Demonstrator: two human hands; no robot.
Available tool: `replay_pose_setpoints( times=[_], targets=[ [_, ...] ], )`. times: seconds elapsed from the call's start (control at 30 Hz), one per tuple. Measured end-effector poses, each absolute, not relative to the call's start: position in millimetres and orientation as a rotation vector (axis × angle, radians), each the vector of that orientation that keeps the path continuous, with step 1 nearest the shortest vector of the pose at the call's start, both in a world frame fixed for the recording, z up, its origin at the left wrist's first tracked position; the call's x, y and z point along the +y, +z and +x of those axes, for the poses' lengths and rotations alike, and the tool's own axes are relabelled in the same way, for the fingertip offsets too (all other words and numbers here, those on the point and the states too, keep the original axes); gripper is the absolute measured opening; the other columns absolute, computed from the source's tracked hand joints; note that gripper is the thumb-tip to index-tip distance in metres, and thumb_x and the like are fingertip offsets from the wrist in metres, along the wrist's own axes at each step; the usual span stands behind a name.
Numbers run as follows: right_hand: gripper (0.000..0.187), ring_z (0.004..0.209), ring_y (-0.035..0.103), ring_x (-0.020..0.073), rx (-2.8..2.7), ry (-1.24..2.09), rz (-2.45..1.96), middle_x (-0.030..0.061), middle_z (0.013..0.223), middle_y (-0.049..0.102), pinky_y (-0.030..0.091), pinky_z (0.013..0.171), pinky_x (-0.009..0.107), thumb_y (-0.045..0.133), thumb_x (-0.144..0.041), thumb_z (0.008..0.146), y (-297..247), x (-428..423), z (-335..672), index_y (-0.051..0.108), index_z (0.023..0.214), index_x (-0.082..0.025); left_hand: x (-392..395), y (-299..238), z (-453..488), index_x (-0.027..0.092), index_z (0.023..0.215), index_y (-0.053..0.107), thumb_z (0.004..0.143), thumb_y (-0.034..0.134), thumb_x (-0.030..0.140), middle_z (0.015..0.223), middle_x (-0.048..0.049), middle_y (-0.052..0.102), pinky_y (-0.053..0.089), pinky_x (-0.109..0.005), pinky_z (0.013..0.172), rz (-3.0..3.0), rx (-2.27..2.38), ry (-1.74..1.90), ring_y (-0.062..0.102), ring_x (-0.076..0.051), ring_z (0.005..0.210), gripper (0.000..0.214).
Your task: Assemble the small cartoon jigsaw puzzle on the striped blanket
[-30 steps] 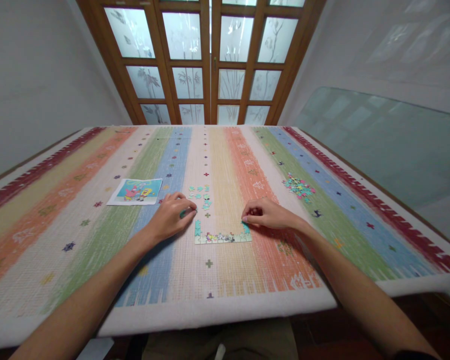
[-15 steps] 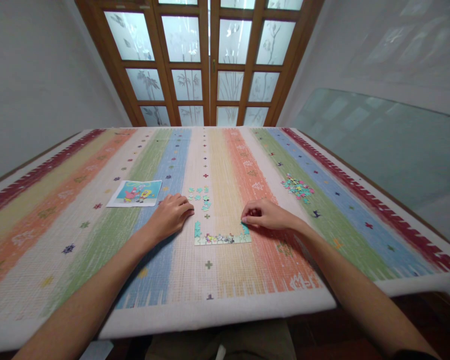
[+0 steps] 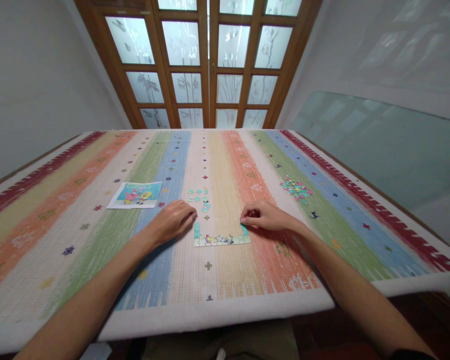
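On the striped cloth lies a partly joined jigsaw puzzle (image 3: 222, 241), a bottom row with short teal columns rising at both ends. My right hand (image 3: 267, 215) is closed in a pinch at the top of the right column, its fingertips on a teal puzzle piece (image 3: 243, 226). Just above the left column, my left hand (image 3: 177, 218) rests with its fingers curled together; anything in them is hidden. Several loose teal puzzle pieces (image 3: 205, 205) lie beyond the puzzle, near the left fingertips.
A picture sheet (image 3: 135, 195) with cartoon figures lies on the left. A heap of mixed puzzle pieces (image 3: 297, 189) sits to the right. The striped tablecloth (image 3: 225, 280) covers the table, and wooden glazed doors (image 3: 209, 90) stand behind its far edge.
My left hand has moved slightly right and down, toward the puzzle's left column. My right hand stays at the right column. The view has shifted a little.
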State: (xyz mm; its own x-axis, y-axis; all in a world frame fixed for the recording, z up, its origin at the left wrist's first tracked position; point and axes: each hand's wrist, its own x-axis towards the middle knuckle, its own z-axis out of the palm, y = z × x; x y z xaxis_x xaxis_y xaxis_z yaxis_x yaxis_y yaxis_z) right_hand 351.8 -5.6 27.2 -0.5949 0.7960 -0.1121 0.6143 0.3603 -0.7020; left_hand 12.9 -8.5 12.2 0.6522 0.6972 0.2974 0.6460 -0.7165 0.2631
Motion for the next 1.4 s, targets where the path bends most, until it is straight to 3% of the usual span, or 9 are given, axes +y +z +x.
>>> replay_pose_setpoints(
  times=[0.43,1.4],
  targets=[
    [0.018,0.063,0.052,0.0136,-2.385,1.055,-1.229,0.0025,0.071,0.063,0.039,0.061,0.028,0.062,-0.031,0.09,25.1,-5.4,352.1,0.071,0.084,-0.017,-13.2,17.3,8.9,0.021,0.101,0.072,0.1,0.052,0.027,0.102,-0.0082,0.074,0.052,-0.04,0.091,2.562,0.826,0.634,0.065,-0.022,0.099,0.021],
    [0.011,0.063,0.052,0.0143,-2.366,1.071,-1.202,0.0027,0.073,0.065,0.039,0.061,0.029,0.068,-0.029,0.084,21.2,-2.6,355.5,0.073,0.084,-0.019,-13.7,9.2,13.1,0.021,0.102,0.069,0.103,0.049,0.027,0.102,-0.0077,0.067,0.05,-0.04,0.089,2.614,0.851,0.655,0.059,-0.023,0.1,0.021]
  ],
)
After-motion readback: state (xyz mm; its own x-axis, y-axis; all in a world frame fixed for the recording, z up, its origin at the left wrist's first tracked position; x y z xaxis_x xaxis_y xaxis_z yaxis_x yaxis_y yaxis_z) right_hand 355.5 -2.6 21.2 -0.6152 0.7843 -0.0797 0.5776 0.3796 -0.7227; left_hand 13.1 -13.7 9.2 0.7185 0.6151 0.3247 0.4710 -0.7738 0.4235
